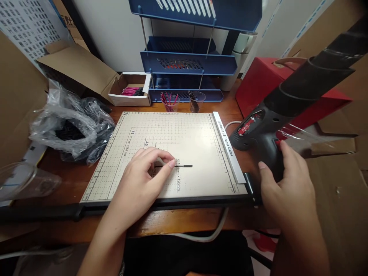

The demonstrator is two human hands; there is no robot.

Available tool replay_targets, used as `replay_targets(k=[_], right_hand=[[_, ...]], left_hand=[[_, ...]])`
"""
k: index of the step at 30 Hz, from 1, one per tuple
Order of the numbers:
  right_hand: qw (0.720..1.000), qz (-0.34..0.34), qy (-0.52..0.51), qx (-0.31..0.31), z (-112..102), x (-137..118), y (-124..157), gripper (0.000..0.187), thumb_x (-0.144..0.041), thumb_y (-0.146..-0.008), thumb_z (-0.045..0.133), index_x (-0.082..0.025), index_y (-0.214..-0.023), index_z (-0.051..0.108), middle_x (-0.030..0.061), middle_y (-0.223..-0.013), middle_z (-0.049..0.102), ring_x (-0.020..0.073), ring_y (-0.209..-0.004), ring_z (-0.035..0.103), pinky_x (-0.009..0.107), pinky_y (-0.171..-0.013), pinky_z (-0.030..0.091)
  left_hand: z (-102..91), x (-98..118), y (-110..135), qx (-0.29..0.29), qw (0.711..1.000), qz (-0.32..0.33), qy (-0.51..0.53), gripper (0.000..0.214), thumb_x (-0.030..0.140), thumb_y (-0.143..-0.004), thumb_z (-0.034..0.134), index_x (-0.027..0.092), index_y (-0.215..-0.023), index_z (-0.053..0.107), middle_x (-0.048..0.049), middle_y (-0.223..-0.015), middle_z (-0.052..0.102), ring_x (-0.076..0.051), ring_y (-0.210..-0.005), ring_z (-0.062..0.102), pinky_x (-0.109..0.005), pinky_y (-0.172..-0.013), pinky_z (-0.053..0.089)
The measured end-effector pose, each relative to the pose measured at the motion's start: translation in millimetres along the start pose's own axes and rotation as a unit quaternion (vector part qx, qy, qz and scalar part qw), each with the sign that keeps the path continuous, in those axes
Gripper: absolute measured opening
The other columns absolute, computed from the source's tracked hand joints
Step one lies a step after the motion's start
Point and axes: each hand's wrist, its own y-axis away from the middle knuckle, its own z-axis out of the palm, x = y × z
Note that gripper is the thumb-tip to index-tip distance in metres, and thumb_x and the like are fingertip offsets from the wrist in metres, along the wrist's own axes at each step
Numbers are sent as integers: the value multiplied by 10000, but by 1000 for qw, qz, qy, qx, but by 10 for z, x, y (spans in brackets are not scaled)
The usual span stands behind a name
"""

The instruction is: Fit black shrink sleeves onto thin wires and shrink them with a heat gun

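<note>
My left hand (149, 172) rests over the paper cutter's board (198, 153), thumb and forefinger pinched on a thin black wire. The wire's thicker dark end, like a short sleeve (188, 166), sticks out to the right just above the printed grid. My right hand (287, 180) is around the handle of a black pistol-grip blower (287, 99), a forefinger at its red button and the thumb on the other side. The blower's wide barrel slants to the upper right. Whether it is a heat gun or a hair dryer I cannot tell.
Behind the board stand clear cups of pink wires (170, 101) and dark pieces (196, 102), a white box (130, 90) and a blue rack (186, 63). A plastic bag (71, 126) lies left, a red box (258, 80) right. The cutter's black arm (43, 212) runs along the front.
</note>
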Motion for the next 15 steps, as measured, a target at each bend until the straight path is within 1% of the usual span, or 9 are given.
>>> replay_targets(k=[3, 4, 5, 6, 7, 8, 9, 11, 15], right_hand=[[998, -25, -39, 51, -1, -149, 79, 695, -436, -945, 588, -125, -1566, 553, 175, -1630, 490, 425, -1522, 465, 667, -1286, 341], [994, -34, -72, 74, -1, -231, 122, 638, -405, -958, 627, -149, -1540, 576, 163, -1619, 506, 384, -1501, 498, 613, -1281, 380], [987, -37, -134, 86, 1, -322, 165, 574, -379, -950, 680, -181, -1485, 621, 148, -1541, 587, 322, -1361, 623, 527, -1184, 508], [973, -29, -222, 62, 4, -418, 203, 506, -359, -937, 719, -207, -1416, 657, 129, -1402, 683, 250, -1132, 722, 426, -985, 618], [955, -17, -298, -4, 10, -512, 230, 448, -345, -914, 751, -214, -1338, 687, 111, -1259, 743, 192, -915, 741, 333, -764, 635], [936, 13, -341, -91, 19, -598, 243, 400, -331, -898, 768, -210, -1276, 711, 87, -1089, 777, 146, -723, 705, 264, -583, 576], [910, 38, -379, -167, 33, -674, 239, 376, -311, -873, 784, -192, -1224, 721, 73, -967, 781, 125, -618, 671, 226, -489, 520], [870, 76, -419, -247, 74, -781, 190, 323, -253, -810, 817, -170, -1109, 728, 54, -859, 774, 122, -617, 695, 196, -513, 548], [864, 118, -411, -267, 166, -845, 67, 295, -212, -784, 791, -186, -1065, 705, 38, -773, 769, 171, -637, 744, 210, -498, 544]], left_hand=[[5, 19, -6, -14, 999, 25, -19, 153, 393, -1010, 653, 278, -990, 753, -6, -1027, 723, -244, -999, 601, -413, -898, 422], [7, 25, -9, -21, 999, 32, -26, 144, 390, -1006, 659, 283, -999, 756, -6, -1049, 726, -252, -1036, 603, -427, -936, 416], [9, 30, -13, -27, 998, 37, -34, 139, 389, -1004, 664, 287, -1008, 758, -6, -1072, 728, -257, -1065, 604, -438, -965, 409], [12, 34, -20, -33, 998, 41, -40, 137, 389, -1002, 667, 290, -1012, 761, -7, -1093, 729, -261, -1084, 603, -446, -982, 405], [15, 36, -29, -39, 997, 43, -46, 135, 390, -1000, 671, 292, -1014, 764, -9, -1108, 729, -264, -1093, 603, -450, -992, 403], [19, 37, -41, -42, 997, 44, -52, 134, 389, -998, 674, 294, -1011, 767, -11, -1109, 726, -264, -1092, 603, -452, -992, 403], [22, 37, -54, -44, 996, 45, -56, 135, 388, -997, 672, 296, -1007, 771, -14, -1103, 722, -264, -1089, 604, -452, -989, 404], [25, 38, -83, -48, 996, 43, -64, 143, 392, -994, 668, 301, -996, 778, -18, -1070, 711, -263, -1072, 606, -451, -971, 409], [11, 59, -122, -58, 994, 29, -88, 154, 428, -969, 684, 324, -991, 796, -11, -991, 693, -258, -1008, 615, -438, -914, 416]])
